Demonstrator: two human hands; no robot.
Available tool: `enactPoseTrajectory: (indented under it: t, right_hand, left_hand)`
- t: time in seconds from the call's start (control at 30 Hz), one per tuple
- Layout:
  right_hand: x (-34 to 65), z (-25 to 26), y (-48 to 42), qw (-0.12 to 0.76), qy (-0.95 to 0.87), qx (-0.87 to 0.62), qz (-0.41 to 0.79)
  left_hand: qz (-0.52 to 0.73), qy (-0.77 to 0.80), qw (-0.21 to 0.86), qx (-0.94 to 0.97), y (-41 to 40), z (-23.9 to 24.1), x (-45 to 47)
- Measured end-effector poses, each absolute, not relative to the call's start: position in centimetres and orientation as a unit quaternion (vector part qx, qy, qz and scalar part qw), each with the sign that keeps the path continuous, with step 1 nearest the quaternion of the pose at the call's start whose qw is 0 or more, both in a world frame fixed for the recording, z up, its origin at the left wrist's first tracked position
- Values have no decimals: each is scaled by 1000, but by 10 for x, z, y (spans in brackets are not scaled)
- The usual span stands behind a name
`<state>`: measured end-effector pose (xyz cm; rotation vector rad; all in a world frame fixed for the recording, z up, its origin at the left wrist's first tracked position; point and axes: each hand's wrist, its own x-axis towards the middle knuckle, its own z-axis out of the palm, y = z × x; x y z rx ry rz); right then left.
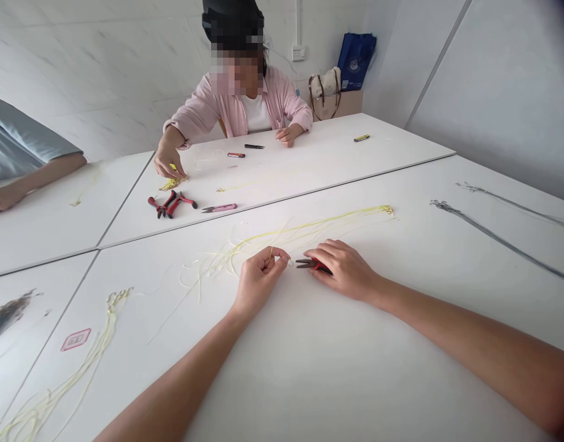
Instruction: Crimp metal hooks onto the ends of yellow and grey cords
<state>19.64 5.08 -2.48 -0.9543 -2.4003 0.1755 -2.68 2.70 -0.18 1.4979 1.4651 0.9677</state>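
Observation:
My left hand (258,282) pinches a thin pale-yellow cord (271,255) between thumb and fingers, and a small metal ring (290,263) shows just past the fingertips. Facing it, my right hand (341,267) grips red-handled pliers (315,264) whose dark jaws point at the ring. The two hands are close but apart. Behind them, a loose bundle of pale-yellow cords (291,230) trails across the white table (282,380) and ends in small metal fittings at the right. The pliers' handles are mostly hidden by my palm.
Across the table, a person in a pink shirt (240,104) handles yellow cord near red pliers (171,204), a pink utility knife (220,208) and black snips (254,147). Grey cords (503,239) lie at right, yellow cords (79,374) at lower left; another person's arm (33,184) rests at far left.

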Motion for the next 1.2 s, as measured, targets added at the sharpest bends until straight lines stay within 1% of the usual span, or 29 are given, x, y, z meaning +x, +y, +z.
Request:
enactPoseTrajectory:
  t: [0.2, 0.5, 0.7, 1.2]
  right_hand:
    - [194, -23, 50, 280, -888, -361, 59]
    - [195, -24, 48, 266, -886, -374, 62]
    - [194, -24, 46, 260, -880, -388, 85]
    - [196, -28, 47, 256, -895, -363, 50]
  left_hand:
    - [371, 578, 407, 602, 25, 0, -27]
    - [366, 578, 409, 604, 25, 1, -26]
    - [358, 580, 411, 605, 25, 1, -27]
    - [340, 612, 329, 634, 22, -4, -24]
